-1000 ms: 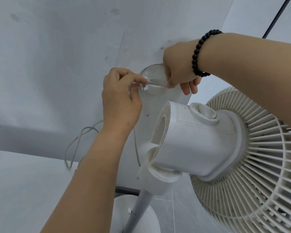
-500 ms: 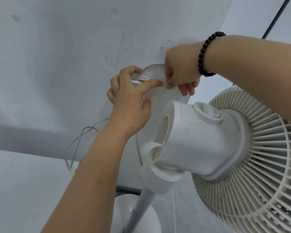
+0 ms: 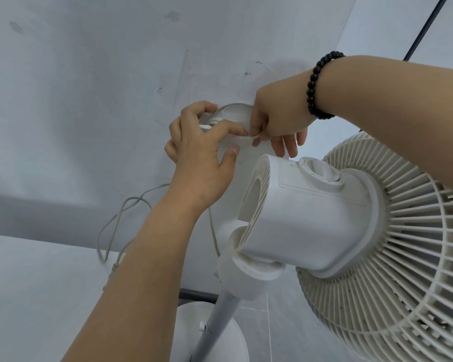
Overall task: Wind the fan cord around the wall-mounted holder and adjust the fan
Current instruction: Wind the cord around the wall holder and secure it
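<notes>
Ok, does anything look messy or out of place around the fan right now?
Yes: the fan cord hangs in loose loops down the wall below the holder, not yet wound. The wall also shows scuffs and chipped patches.

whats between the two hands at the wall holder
In the head view, a short taut stretch of cord spans from the left hand to the right hand, in front of the holder.

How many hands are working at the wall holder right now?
2. The left hand curls its fingers round the left side of the wall holder; the right hand is at its right edge, pinching the cord. Much of the holder is hidden behind them.
</notes>
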Tool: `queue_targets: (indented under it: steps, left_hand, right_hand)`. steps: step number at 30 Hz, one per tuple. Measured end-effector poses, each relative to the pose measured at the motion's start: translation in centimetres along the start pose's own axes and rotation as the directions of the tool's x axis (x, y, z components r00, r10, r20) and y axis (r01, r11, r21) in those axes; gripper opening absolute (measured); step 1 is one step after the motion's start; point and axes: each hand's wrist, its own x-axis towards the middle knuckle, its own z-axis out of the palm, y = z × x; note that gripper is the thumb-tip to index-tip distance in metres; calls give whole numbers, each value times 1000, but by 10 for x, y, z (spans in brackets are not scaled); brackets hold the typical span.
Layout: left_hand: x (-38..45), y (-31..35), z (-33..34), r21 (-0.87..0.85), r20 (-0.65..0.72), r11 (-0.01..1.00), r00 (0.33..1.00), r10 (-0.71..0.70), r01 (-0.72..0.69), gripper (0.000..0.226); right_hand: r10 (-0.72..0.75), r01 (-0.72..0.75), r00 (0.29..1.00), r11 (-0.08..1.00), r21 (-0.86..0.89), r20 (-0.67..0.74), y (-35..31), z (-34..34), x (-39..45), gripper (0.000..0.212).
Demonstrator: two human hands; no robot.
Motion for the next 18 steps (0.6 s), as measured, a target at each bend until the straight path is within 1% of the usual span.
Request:
queue_targets:
  steps: [4, 14, 18]
  left_hand:
    - [0, 0, 1, -7, -54, 1000, 999, 0, 0, 32]
    - [2, -2, 2, 71, -71, 997, 997, 22, -17, 37]
    - [2, 0, 7, 88, -119, 996, 993, 25, -15, 32]
  right_hand:
    - [-10, 10, 1000, 1000, -17, -9, 2, 0, -4, 20]
    - [0, -1, 1000, 999, -35, -16, 9, 7, 8, 18]
    - [0, 0, 1000, 999, -38, 2, 11, 9, 10, 20]
